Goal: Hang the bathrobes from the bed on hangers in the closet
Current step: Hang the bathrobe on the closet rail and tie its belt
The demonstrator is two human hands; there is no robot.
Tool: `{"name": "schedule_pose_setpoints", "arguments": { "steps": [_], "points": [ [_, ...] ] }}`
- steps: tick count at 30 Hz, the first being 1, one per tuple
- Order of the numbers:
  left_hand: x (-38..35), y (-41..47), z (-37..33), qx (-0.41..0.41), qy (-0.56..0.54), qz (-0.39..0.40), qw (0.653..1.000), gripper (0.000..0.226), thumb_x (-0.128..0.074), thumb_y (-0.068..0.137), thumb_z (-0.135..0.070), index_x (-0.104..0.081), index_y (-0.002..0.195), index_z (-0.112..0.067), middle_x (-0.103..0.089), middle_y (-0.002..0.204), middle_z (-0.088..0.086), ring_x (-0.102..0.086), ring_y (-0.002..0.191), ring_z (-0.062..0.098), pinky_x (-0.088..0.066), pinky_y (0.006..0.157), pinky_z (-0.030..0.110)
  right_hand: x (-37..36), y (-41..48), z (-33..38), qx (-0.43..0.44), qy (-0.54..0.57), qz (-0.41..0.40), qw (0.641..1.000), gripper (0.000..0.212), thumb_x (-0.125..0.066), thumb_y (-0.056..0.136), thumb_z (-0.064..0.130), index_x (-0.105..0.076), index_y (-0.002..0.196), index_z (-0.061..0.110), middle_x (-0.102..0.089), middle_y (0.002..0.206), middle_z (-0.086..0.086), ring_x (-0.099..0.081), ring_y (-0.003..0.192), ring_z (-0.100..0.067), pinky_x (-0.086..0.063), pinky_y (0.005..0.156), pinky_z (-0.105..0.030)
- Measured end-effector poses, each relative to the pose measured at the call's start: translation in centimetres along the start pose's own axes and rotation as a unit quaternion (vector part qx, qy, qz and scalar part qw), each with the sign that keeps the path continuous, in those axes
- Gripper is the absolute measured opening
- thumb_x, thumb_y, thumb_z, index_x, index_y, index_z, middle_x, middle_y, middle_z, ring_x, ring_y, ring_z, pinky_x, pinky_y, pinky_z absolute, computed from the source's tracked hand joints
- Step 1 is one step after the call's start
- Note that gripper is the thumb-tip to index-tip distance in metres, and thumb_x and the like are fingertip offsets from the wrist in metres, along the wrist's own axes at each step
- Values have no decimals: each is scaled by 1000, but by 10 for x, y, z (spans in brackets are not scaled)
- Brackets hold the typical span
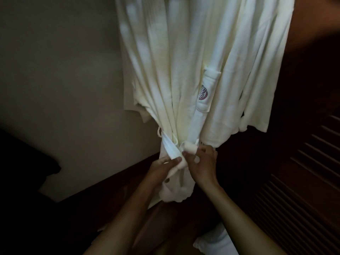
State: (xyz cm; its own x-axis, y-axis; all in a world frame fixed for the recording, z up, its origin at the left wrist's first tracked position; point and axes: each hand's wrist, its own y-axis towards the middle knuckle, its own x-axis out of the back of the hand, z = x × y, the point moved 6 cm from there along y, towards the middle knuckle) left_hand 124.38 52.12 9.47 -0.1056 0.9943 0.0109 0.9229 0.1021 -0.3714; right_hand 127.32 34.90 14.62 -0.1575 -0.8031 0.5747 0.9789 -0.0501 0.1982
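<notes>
Robe (184,61) hung white and long from twelve o'clock down to the middle of the view, with its folds pulled in tight at the waist. A belt (168,147) went round that waist, just under the middle. The left hand (163,168) came up from seven o'clock, its fingers curled round one end of the belt and its thumb on top. The right hand (203,162) came up from five o'clock and pinched the rolled bit of belt between thumb and fingers. The two hands were just beside each other. A pocket (206,89) on the robe, at one o'clock from the hands, had a round red mark (202,92) on it. A pale wall (64,70) stood at nine o'clock. A dark wooden door (303,181) with slats stood at four o'clock. Some white cloth (215,242) lay low at six o'clock; I could not tell what it was.
</notes>
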Motion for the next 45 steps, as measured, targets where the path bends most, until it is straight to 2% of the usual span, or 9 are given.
{"name": "schedule_pose_setpoints", "arguments": {
  "steps": [7, 14, 22, 26, 32, 37, 38, 42, 45],
  "points": [
    [-15, 1, -26, -88, 72, -3, 994, 22, -82, 85, -26, -79, 107, -23, -80, 95, -2, -75, 94, 19, -56, 75, 29, 10, -2, 15, 32, -25, -3, 999, 20, -63, 85, 36, -58, 95, 19, -58, 92, 6, -49, 99, -16, -45, 92, -43],
    [-15, 14, -24, -157, 238, -48, 957, 18, -87, 78, -26, -77, 91, -18, -76, 87, -9, -70, 82, 0, -54, 71, 20, 11, 30, 19, -132, 99, 6, 986, 52, -74, 82, 27, -52, 128, 19, -57, 108, 5, -53, 95, -12, -39, 80, -24],
    [9, 49, -36, -132, 239, -53, 961, 32, -83, 72, -32, -78, 101, -19, -77, 89, -10, -73, 84, 5, -62, 78, 38, 40, 97, 49, -184, 494, 44, 849, 48, -61, 62, 2, -68, 109, 6, -67, 98, -15, -64, 90, -27, -54, 80, -40],
    [21, 65, -33, -109, 257, -36, 960, 29, -81, 80, -24, -76, 107, -18, -75, 93, -9, -70, 83, 3, -58, 69, 27, 39, 89, 37, -207, 556, 100, 799, 14, -63, 90, 12, -65, 100, 3, -64, 99, -17, -62, 98, -30, -48, 95, -45],
    [63, 90, -10, -51, 288, -54, 955, 33, -76, 77, -29, -77, 109, -20, -77, 96, -2, -73, 87, 17, -61, 75, 36, 22, 69, -15, -295, 205, 77, 930, 10, -68, 93, 14, -74, 92, 6, -74, 97, -21, -65, 72, -19, -52, 64, -30],
    [81, 110, -8, -49, 287, -68, 954, 29, -79, 81, -22, -77, 109, -16, -74, 93, -5, -71, 87, 17, -60, 78, 35, 33, 80, 7, -216, 638, 37, 738, 9, -61, 71, 6, -64, 75, 13, -61, 82, -4, -59, 83, -17, -42, 88, -37],
    [83, 114, -9, -48, 287, -71, 954, 29, -78, 82, -22, -77, 109, -16, -75, 96, -2, -71, 88, 18, -59, 79, 35, 39, 82, 11, -179, 658, 18, 731, 10, -62, 71, 6, -65, 76, 14, -61, 82, -2, -60, 82, -16, -41, 86, -36],
    [91, 124, -10, -39, 260, -73, 962, 35, -75, 84, -26, -74, 118, -17, -75, 108, 1, -71, 95, 19, -60, 85, 39, 40, 69, -36, -173, 324, -110, 923, 28, -72, 92, 25, -62, 117, 23, -69, 100, 10, -68, 88, -4, -54, 75, -22],
    [98, 129, -12, -53, 225, -72, 970, 31, -75, 87, -25, -73, 118, -19, -72, 96, -9, -69, 88, 9, -57, 76, 29, -17, 34, -152, -297, 74, 50, 951, 88, -77, 63, 75, -54, 134, 29, -66, 126, 0, -66, 109, -15, -58, 90, -42]
  ]
}}
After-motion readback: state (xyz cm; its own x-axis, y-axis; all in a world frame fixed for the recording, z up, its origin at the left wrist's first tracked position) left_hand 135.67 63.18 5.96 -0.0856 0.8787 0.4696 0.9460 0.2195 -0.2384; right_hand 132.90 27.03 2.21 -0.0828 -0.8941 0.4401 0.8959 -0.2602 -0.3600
